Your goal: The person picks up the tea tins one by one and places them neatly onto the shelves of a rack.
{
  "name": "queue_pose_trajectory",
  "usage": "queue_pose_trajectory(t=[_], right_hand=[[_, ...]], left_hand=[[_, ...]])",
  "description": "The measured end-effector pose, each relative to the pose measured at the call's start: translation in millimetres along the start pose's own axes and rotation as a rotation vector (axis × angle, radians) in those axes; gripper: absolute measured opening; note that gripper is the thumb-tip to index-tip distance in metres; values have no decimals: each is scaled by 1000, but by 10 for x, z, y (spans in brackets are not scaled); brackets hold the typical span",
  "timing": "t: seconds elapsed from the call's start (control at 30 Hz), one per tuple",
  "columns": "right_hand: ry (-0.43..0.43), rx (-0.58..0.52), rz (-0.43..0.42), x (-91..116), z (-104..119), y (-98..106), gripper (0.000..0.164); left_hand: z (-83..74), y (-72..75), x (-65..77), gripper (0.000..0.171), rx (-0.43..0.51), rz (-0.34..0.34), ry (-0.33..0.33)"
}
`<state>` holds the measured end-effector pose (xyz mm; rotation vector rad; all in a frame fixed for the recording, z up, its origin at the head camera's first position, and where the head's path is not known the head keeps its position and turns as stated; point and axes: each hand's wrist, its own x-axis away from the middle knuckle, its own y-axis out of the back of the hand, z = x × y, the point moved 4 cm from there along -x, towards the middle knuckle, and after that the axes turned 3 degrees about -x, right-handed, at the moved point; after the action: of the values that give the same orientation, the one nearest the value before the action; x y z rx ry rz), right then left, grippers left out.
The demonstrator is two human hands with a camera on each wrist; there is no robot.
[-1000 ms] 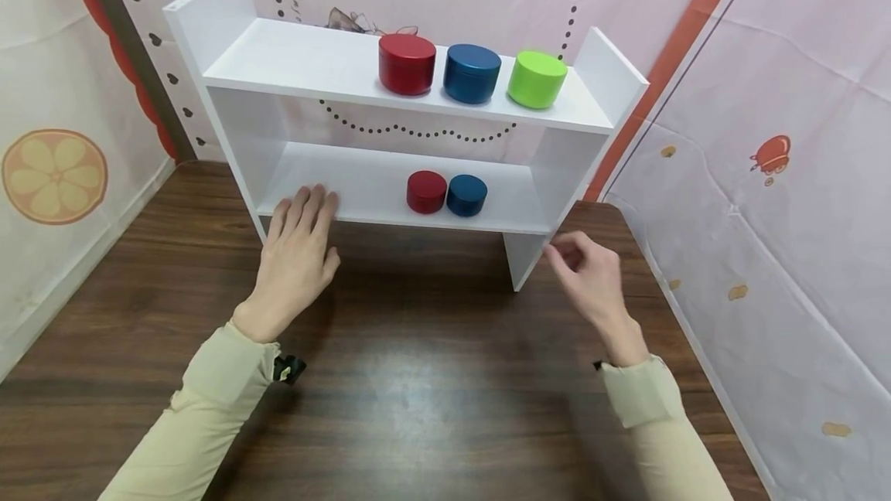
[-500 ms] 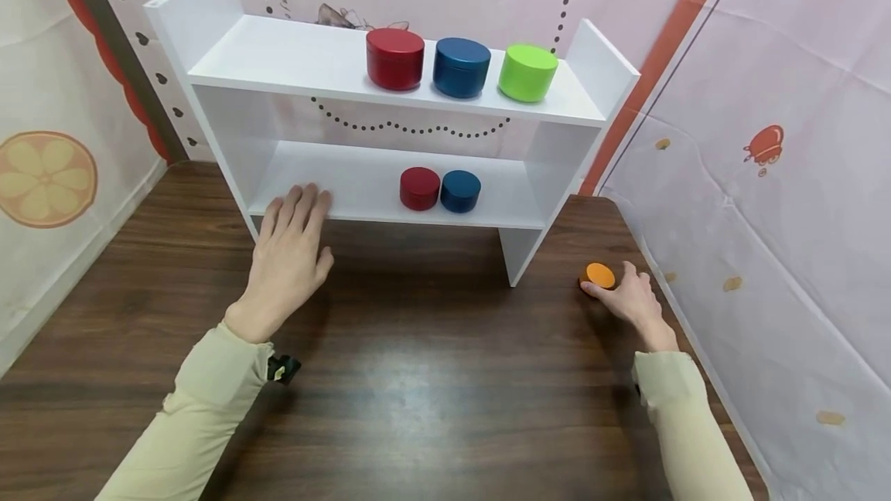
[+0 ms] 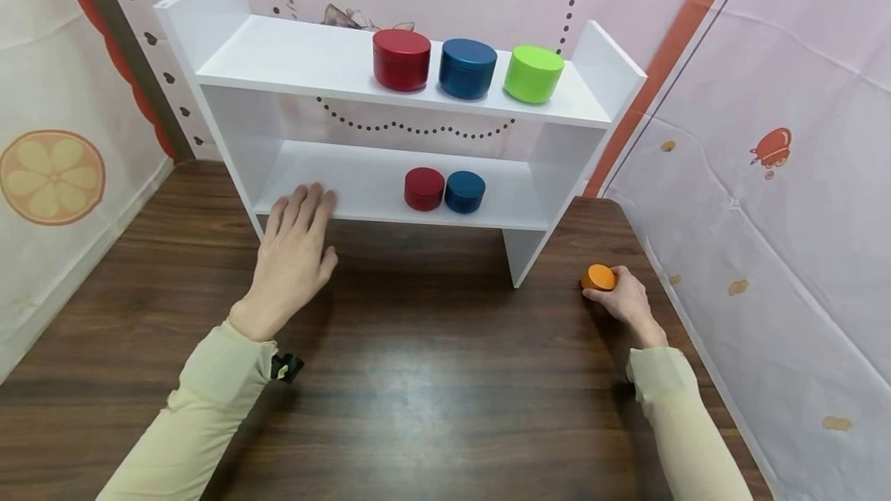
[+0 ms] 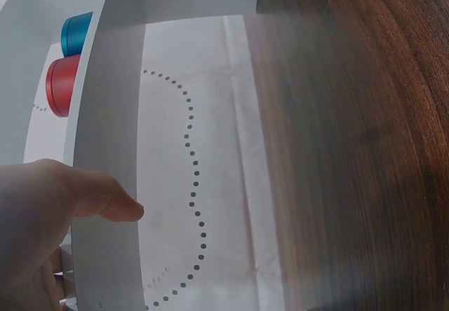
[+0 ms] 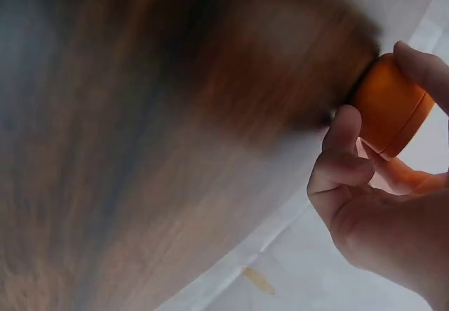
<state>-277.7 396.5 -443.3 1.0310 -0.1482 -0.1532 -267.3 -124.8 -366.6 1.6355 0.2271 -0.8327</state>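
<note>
My left hand (image 3: 287,273) lies with straight fingers over the front edge of the lower board of a white shelf (image 3: 362,172). In the left wrist view its thumb (image 4: 109,199) overlaps the board's underside. At the right of the table my right hand (image 3: 625,301) pinches a small round orange tin (image 3: 597,277) between thumb and fingers, low at the tabletop. The right wrist view shows the orange tin (image 5: 393,107) from the side, with fingertips on both sides of it. A small red tin (image 3: 424,189) and a small blue tin (image 3: 465,192) stand side by side on the lower board.
On the top board stand larger red (image 3: 401,60), blue (image 3: 467,69) and lime green (image 3: 534,74) tins. The shelf's right leg (image 3: 524,253) stands left of my right hand. Patterned cloth (image 3: 752,199) hangs along the right of the dark wooden table (image 3: 418,377).
My right hand has moved from beside the shelf's right leg out to the right, then closed its fingers on the orange tin. The left hand has stayed at the lower board.
</note>
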Motion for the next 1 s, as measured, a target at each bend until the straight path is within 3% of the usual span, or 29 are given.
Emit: queue_pose_trajectory(t=[0.17, 0.5, 0.77, 1.0], right_hand=[[70, -29, 5, 97, 147, -12, 73], [220, -64, 3, 347, 649, 125, 70], [402, -47, -26, 550, 1159, 299, 63], [504, -96, -34, 679, 1610, 428, 59]], left_hand=[[0, -6, -3, 70, 3, 2, 1], [-3, 2, -8, 70, 3, 0, 0], [-6, 1, -8, 70, 3, -12, -6], [-2, -6, -9, 69, 9, -9, -4]])
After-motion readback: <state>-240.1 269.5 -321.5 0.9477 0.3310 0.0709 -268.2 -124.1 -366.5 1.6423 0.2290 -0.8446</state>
